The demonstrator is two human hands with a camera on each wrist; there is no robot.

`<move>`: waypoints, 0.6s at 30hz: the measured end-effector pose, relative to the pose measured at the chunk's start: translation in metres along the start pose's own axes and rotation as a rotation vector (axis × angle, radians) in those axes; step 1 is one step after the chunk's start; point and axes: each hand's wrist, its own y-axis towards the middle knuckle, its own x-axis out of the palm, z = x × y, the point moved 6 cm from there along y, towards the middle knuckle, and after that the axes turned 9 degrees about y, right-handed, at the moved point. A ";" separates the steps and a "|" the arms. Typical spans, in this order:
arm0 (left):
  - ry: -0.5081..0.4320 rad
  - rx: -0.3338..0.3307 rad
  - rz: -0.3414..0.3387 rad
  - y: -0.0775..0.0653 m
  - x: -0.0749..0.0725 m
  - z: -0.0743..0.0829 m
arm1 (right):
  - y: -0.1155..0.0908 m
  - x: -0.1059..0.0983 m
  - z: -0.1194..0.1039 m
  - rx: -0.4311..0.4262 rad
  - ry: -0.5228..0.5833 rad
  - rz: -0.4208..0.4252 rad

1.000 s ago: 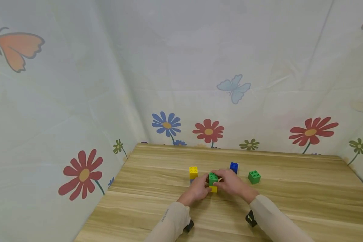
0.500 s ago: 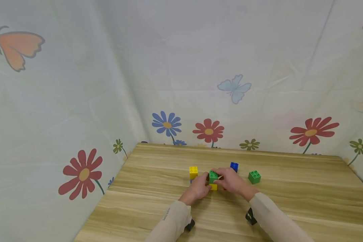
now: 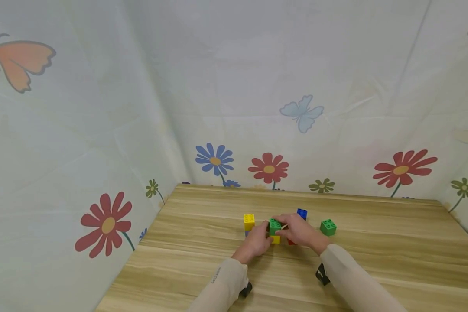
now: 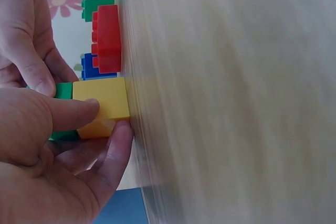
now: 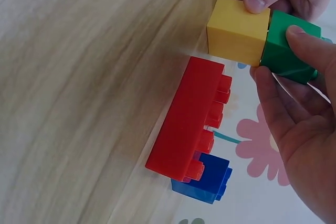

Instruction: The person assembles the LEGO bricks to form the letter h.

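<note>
My left hand [image 3: 257, 240] pinches a yellow toy building brick [image 4: 102, 103] between thumb and fingers, low against the wooden table. A green building brick [image 5: 290, 48] sits on top of the yellow one, and my right hand [image 3: 298, 229] grips it from the other side. In the right wrist view the two bricks stand in line, with at most a thin seam between them. Just right of the pair a long red brick [image 5: 186, 119] lies studs up on the table, mostly covered by my right hand in the head view.
Beside my left hand stands a yellow brick [image 3: 249, 221] on a blue brick [image 3: 247, 233]. A dark blue brick [image 3: 302, 213] is behind my right hand, and another green brick [image 3: 328, 227] lies farther right. A flowered cloth [image 3: 234, 86] hangs behind the wooden table [image 3: 374, 242].
Both hands and the green-and-yellow pair have shifted slightly away from me. More of the red brick shows beneath my right hand. The other bricks have stayed put.
</note>
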 end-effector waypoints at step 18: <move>-0.064 -0.025 -0.002 0.001 0.001 0.002 | 0.003 -0.002 0.003 0.011 -0.045 -0.028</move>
